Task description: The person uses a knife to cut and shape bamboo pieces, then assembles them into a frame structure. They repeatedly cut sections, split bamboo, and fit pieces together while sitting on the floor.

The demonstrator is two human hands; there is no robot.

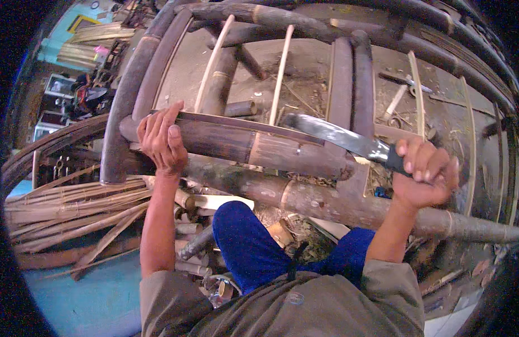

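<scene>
A thick brown bamboo pole [259, 147], lying crosswise on the dark bamboo frame [130, 95], is clasped near its left end by the left hand [161, 140], fingers curled over it. A broad curved steel knife [338, 135] is gripped at its black handle by the closed right hand [425, 174], its blade laid over the pole's right end.

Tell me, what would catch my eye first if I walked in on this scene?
Probably the big curved knife at centre right, gripped by the right hand, its blade lying on a thick brown bamboo piece. The left hand clamps that piece at its left end. Around them arches a frame of dark bamboo poles, with pale split strips heaped at the lower left.
</scene>
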